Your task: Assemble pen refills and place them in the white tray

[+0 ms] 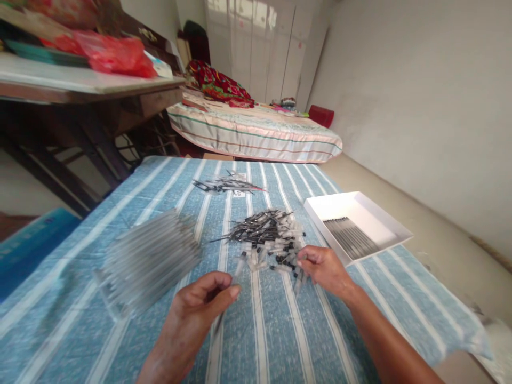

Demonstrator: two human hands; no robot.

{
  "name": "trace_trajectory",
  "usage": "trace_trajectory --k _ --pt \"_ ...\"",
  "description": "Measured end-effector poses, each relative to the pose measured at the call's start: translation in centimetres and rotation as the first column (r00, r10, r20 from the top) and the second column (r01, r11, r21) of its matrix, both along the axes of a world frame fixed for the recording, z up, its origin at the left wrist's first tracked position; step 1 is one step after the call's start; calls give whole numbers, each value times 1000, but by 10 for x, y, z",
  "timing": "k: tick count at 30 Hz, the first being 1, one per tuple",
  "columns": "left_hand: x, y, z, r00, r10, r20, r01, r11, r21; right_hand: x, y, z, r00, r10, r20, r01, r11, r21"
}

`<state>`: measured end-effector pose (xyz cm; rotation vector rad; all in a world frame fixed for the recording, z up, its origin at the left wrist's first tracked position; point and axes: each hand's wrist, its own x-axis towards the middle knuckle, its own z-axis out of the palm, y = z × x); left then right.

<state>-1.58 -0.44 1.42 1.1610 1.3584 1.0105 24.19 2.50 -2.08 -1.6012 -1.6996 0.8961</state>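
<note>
My left hand (200, 301) is closed in a pinch on a slim pen (239, 271). The pen's clear, dark-ended upper part stands above the fingers, and a dark thin end shows below them. At the right edge of a heap of clear pen caps (260, 258) with black ends, my right hand (326, 269) is closed too. What its fingertips hold is blurred. Behind the caps, and touching them, lies a pile of thin black pen refills (256, 228). Left of my left hand is a stack of clear, greyish pen barrels (152, 261).
A white open box (384, 242) with a row of dark pens (352, 237) stands at the right. Several loose thin rods (228, 185) lie farther back on the striped tablecloth (280, 346). Beyond are a bed (256, 133) and a side table (80, 80) with a red bag (116, 53).
</note>
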Motion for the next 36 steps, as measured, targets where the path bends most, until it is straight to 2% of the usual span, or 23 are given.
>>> trace_trajectory --k 2,3,5,7,9,11,14,17,19,22,24,26,28,30,36 --pt "-2 1 0 1000 3 8 -3 1000 -12 -4 1 2 972 42 233 -59 996 66" --pt "-3 1 -1 1000 11 14 -11 1000 -15 -7 2 4 929 56 366 -91 993 78" --pt "-4 3 -2 999 24 35 -23 1000 -22 -13 6 10 797 78 599 -137 989 53" --pt "-4 4 -3 998 28 57 -26 999 -32 -18 11 17 654 106 749 -156 988 -3" --pt "-4 5 -3 996 36 80 -33 999 -39 -23 17 21 550 156 820 -177 982 -67" --pt "-4 5 -2 993 47 109 -42 998 -49 -27 23 23 492 201 847 -205 972 -112" --pt "-4 4 -2 986 58 156 -50 997 -54 -28 29 26 453 234 860 -246 960 -132" --pt "-5 4 -3 973 73 221 -61 996 -59 -26 29 30 464 250 850 -287 950 -123" --pt "-6 4 -4 957 90 276 -78 995 -56 -23 26 33 533 251 808 -321 944 -81" --pt "-7 4 -4 924 121 364 -111 993 -48 -22 13 33 739 262 621 -364 931 41" --pt "-6 3 -3 899 145 414 -129 989 -65 -26 0 28 891 279 357 -326 942 75" --pt "-5 2 -2 881 160 445 -138 987 -81 -35 -14 21 962 272 21 -272 962 7" --pt "-4 1 -1 867 165 470 -142 986 -85 -46 -27 14 944 214 -252 -245 965 -96" --pt "-3 1 0 854 162 495 -140 987 -80 -57 -37 10 902 151 -405 -226 963 -144" --pt "-2 0 -2 841 160 517 -158 986 -48 -78 -49 10 854 62 -516 -170 972 -164"
